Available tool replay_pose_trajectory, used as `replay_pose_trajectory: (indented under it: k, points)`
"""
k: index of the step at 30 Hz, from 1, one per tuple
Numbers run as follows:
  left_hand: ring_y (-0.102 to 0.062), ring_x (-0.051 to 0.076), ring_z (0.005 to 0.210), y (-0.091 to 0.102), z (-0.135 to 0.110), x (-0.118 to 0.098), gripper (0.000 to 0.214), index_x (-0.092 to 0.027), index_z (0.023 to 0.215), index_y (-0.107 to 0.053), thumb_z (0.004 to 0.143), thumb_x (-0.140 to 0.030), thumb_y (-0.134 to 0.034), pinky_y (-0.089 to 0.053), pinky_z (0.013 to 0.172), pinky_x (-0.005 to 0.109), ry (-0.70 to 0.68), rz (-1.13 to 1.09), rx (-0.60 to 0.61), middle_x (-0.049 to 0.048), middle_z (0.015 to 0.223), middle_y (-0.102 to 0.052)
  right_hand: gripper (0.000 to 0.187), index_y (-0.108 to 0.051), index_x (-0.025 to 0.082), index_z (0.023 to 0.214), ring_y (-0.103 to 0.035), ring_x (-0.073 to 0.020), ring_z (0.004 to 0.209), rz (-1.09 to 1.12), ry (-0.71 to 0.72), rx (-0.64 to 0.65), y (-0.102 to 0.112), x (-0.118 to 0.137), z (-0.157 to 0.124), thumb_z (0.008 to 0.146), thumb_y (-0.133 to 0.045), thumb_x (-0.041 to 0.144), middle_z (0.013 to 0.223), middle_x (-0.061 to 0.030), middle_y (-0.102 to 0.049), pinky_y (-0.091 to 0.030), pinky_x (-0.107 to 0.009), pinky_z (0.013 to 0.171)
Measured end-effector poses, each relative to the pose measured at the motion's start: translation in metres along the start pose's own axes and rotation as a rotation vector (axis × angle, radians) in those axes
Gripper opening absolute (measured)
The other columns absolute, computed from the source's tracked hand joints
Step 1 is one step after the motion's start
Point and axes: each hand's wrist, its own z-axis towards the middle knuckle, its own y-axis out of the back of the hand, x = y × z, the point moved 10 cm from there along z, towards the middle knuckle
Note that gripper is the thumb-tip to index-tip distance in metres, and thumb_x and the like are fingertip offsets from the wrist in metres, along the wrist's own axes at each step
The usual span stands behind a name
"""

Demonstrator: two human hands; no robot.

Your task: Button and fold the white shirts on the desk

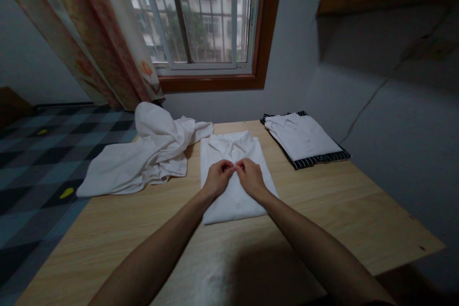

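A white collared shirt (238, 201) lies folded into a rectangle in the middle of the table, its collar toward the window. Just below the collar, my left hand (218, 177) and my right hand (250, 177) meet at the shirt's front. The thumb and fingers of each hand are pinched together on the shirt front, fingertips almost touching. Whether a button sits between them is too small to make out. A small button shows lower on the front.
A crumpled white garment (143, 158) spreads over the table's left edge. At the back right, a folded white shirt (301, 136) lies on dark striped cloth (322, 158). The wooden table (340, 210) stands beside a checked bed (21, 172). Behind are a window (201, 19) and a curtain (96, 24).
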Motion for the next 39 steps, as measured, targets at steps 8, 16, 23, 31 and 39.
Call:
replay_pose_trajectory:
  k: [8,16,23,31,39]
  points:
    - [-0.057,0.014,0.068,0.000,-0.007,-0.011,0.011,-0.017,0.084,-0.061,0.075,-0.022,-0.056,-0.044,0.065,0.024,-0.065,0.132,0.029,-0.0006,0.072,-0.063,0.014,-0.066,0.019,0.079,-0.060,-0.0163,0.073,0.132,-0.084,0.048,-0.009,-0.014,0.004,0.087,-0.055,0.024,0.079,-0.0025,-0.069,-0.041,-0.027,0.068]
    - [-0.054,0.014,0.063,0.003,-0.010,-0.020,0.005,-0.017,0.076,-0.062,0.079,-0.019,-0.058,-0.039,0.062,0.024,-0.104,0.362,-0.029,-0.0010,0.066,-0.060,0.013,-0.059,0.020,0.076,-0.057,-0.0165,0.073,0.229,-0.103,-0.047,-0.002,-0.019,0.004,0.085,-0.051,0.024,0.077,-0.0016,-0.064,-0.041,-0.027,0.068]
    - [-0.056,0.016,0.066,0.013,-0.017,-0.050,0.011,-0.018,0.090,-0.064,0.083,-0.024,-0.058,-0.037,0.062,0.026,-0.132,0.525,-0.045,0.0028,0.079,-0.066,0.013,-0.052,0.021,0.076,-0.054,-0.0172,0.073,0.243,-0.105,-0.126,0.000,-0.030,0.022,0.085,-0.046,0.027,0.076,-0.0010,-0.058,-0.040,-0.028,0.070]
    - [-0.054,0.017,0.070,-0.021,-0.024,-0.030,0.018,-0.017,0.071,-0.067,0.071,-0.034,-0.073,-0.035,0.063,0.026,-0.102,0.645,0.217,0.0032,0.073,-0.063,0.007,-0.052,0.020,0.080,-0.053,-0.0164,0.077,0.270,0.006,-0.081,0.008,-0.030,0.055,0.082,-0.047,0.021,0.080,-0.0008,-0.058,-0.041,-0.029,0.075]
    - [-0.045,0.011,0.060,-0.025,-0.015,0.001,0.021,-0.013,0.072,-0.066,0.065,-0.033,-0.067,-0.034,0.058,0.023,0.057,0.272,0.387,-0.0032,0.063,-0.055,0.005,-0.059,0.019,0.078,-0.053,-0.0192,0.082,0.037,0.222,0.013,0.023,0.007,-0.022,0.082,-0.056,0.018,0.081,-0.0028,-0.060,-0.038,-0.031,0.076]
